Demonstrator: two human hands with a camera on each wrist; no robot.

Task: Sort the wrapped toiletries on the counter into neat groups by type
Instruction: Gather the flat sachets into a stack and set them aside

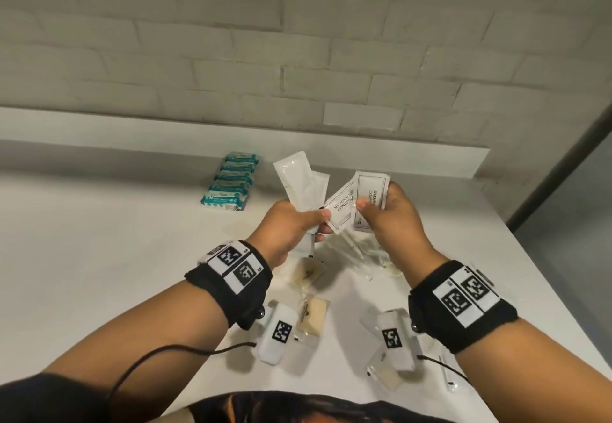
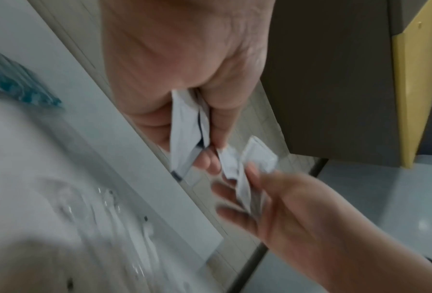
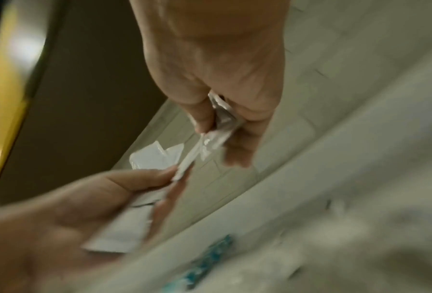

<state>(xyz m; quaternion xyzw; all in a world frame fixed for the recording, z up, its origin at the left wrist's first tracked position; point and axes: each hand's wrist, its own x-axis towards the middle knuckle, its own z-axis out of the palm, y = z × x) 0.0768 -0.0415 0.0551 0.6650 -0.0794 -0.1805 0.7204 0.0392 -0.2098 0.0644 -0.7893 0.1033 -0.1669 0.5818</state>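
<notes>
Above the white counter (image 1: 132,257) my left hand (image 1: 311,224) grips two long plain white packets (image 1: 298,184) that stick up from the fist; the same packets (image 2: 184,134) show in the left wrist view. My right hand (image 1: 374,210) pinches two flat sachets printed "shampoo conditioner": one upright (image 1: 372,191), one tilted (image 1: 341,210) toward the left hand. The left thumb touches the tilted sachet's lower corner. In the right wrist view the right hand's fingers (image 3: 237,138) hold the sachets (image 3: 219,126) and the left hand (image 3: 96,194) carries the white packets (image 3: 124,228).
A row of several teal-wrapped items (image 1: 231,184) lies at the back near the raised ledge (image 1: 397,161). Clear-wrapped beige soaps (image 1: 313,318) (image 1: 309,272) (image 1: 384,373) and a heap of clear-wrapped pieces (image 1: 357,250) lie under my hands. The counter's right edge (image 1: 546,290) runs close by.
</notes>
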